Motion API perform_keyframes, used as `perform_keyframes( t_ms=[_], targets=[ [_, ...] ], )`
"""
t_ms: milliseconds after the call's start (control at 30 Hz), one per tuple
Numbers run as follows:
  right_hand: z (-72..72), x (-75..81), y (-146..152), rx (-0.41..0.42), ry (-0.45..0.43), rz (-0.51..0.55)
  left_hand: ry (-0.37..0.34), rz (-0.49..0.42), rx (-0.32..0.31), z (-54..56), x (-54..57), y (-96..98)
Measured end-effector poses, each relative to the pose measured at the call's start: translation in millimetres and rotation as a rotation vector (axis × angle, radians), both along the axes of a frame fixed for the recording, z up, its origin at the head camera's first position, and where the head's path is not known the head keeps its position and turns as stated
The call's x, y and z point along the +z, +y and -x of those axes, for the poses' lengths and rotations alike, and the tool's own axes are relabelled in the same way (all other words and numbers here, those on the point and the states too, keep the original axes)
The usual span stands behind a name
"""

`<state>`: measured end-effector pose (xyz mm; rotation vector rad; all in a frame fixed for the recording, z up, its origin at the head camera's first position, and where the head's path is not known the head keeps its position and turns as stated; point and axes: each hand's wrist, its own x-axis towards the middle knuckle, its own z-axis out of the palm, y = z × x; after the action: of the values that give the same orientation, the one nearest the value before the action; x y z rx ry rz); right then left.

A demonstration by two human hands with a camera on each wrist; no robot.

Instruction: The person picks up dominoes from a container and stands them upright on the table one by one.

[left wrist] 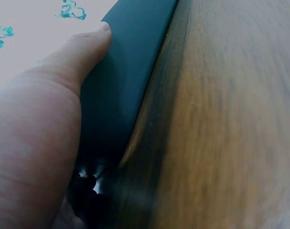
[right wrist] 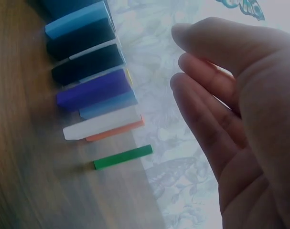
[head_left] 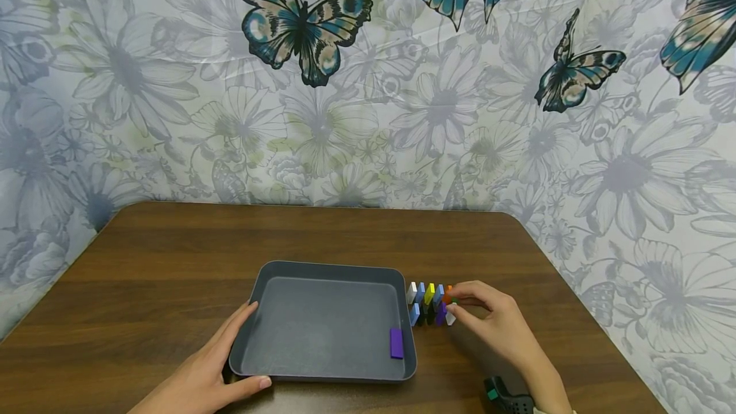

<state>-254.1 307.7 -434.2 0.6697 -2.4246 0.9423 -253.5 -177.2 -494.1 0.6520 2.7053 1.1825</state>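
Note:
My left hand (head_left: 209, 363) rests at the near left corner of a dark grey baking tray (head_left: 322, 372), fingers along the left rim and the straight thumb (left wrist: 90, 50) against the near wall. Inside the tray, near its right wall, lies one purple domino block (head_left: 396, 344). Right of the tray, several coloured domino blocks stand upright in two rows, among them a yellow block (head_left: 429, 292), a white block (right wrist: 104, 124) and a green block (right wrist: 123, 157). My right hand (head_left: 491, 315) is beside the rows' right end, its thumb and fingers apart with nothing between them.
The brown wooden table (head_left: 172, 254) carries all of this. Behind it hangs a wall covering (head_left: 345, 145) with flowers and butterflies. A black strap device (head_left: 508, 395) sits at my right wrist.

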Motion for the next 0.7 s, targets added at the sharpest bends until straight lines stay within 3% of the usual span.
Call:
perform_keyframes(
  t_ms=[333, 567, 700],
  targets=[
    [-1.5, 0.7, -8, 0.047, -0.011, 0.002, -0.025, 0.001, -0.003, -0.1, 2.2, 0.5],
    [-0.6, -0.1, -13, 0.080, 0.043, -0.020, -0.046, -0.001, -0.015, 0.9, 0.8, -0.3],
    [0.9, -2.3, -14, 0.086, 0.012, -0.026, -0.046, 0.002, -0.016, 1.1, 0.7, -0.2]
  ],
)
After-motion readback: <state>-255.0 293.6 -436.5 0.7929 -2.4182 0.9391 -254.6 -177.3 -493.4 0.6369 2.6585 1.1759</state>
